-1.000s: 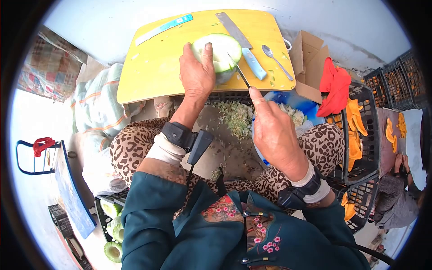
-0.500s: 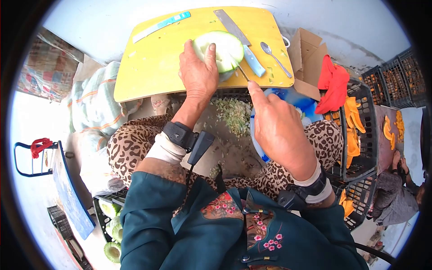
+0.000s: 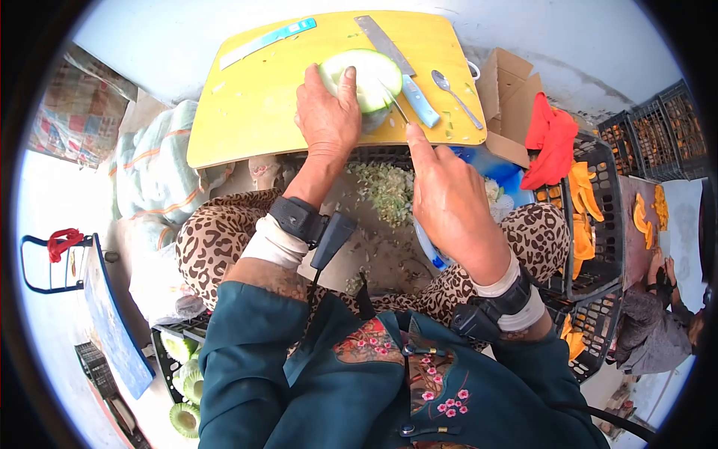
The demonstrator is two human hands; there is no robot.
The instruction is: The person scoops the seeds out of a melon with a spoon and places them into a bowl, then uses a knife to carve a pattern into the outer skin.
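A green-rimmed melon piece (image 3: pixel 366 69) with white flesh stands on the yellow board (image 3: pixel 247 112), cut face up. My left hand (image 3: pixel 327 118) grips its left side, thumb over the cut face. My right hand (image 3: pixel 452 206) is closed round a thin metal carving tool (image 3: pixel 401 112). Its narrow shaft reaches the melon's right rim and white flesh; the handle is hidden in my fist. Just right of the melon lies a broad-bladed knife (image 3: pixel 420 102) with a light blue handle. A metal spoon (image 3: pixel 458 99) lies beyond it, near the board's right edge.
Another blue-handled knife (image 3: pixel 271 43) lies at the board's back left. Peelings (image 3: pixel 385 193) cover the floor below. At right are a cardboard box (image 3: pixel 502 97), a red cloth (image 3: pixel 550 142) and black crates (image 3: pixel 604 217) with orange pieces. A co-worker (image 3: pixel 658 329) sits far right.
My right hand has shifted slightly left, bringing the tool from the melon's right rim farther over the white cut face. My left hand keeps its hold.
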